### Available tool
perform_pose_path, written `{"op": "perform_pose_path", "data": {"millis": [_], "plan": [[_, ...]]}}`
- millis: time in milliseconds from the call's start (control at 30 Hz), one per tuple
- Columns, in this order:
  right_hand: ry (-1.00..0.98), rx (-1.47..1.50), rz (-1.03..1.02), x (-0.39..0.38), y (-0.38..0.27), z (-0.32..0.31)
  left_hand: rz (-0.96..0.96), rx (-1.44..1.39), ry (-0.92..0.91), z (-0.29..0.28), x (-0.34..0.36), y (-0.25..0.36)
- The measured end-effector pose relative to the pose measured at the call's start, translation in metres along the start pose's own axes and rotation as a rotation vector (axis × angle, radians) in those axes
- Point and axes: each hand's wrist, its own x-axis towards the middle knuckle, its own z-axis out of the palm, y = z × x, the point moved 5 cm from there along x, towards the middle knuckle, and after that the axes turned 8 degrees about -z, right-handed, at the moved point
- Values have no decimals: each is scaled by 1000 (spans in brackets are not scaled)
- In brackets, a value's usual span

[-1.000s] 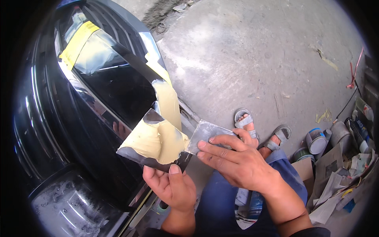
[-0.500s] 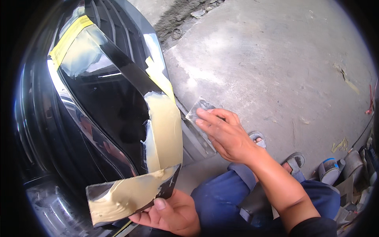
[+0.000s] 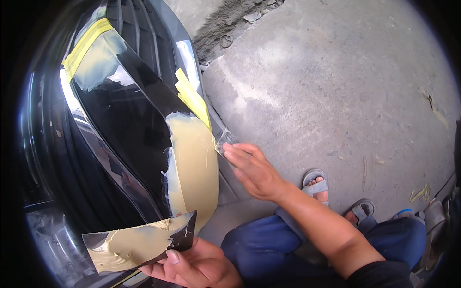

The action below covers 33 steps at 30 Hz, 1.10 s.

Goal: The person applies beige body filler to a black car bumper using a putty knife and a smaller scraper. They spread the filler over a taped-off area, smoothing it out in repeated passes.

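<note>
My left hand [image 3: 197, 269] grips a dark flat putty board [image 3: 182, 237], thumb on top, fingers beneath. Beige putty [image 3: 139, 245] covers most of the board's face. In my right hand [image 3: 254, 170] a small, smeared putty spreader [image 3: 224, 138] is pinched under the fingers. Its tip meets the right edge of the black car bumper [image 3: 126, 120], close to the lower end of the yellow masking tape [image 3: 192, 98]. A broad beige putty patch [image 3: 196, 158] with pale ragged edges coats the bumper's right side, just left of the spreader.
More yellow tape [image 3: 89, 45] crosses the bumper's upper corner beside a pale filler patch [image 3: 98, 62]. Grey concrete floor [image 3: 336, 86] spreads to the right, with rubble [image 3: 252, 18] at the top. My sandalled foot [image 3: 315, 185] and blue trousers [image 3: 261, 242] are below; cans and containers [image 3: 432, 216] stand at lower right.
My right hand has moved left and slightly down, bringing the spreader from over the floor to the bumper's edge. My left hand and the putty board have shifted left and slightly down.
</note>
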Motion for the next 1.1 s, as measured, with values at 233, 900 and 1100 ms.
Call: {"op": "perform_pose_path", "data": {"millis": [233, 900, 1100], "plan": [[-23, 435, 285, 14, -40, -49, -709, -771, 24, 43, 8, 22], [-142, -240, -78, 19, -18, -5, -718, -676, 32, 25, 7, 11], [-163, -218, -69, 5, -19, -2, -733, -679, 36, 24, 3, 7]]}}
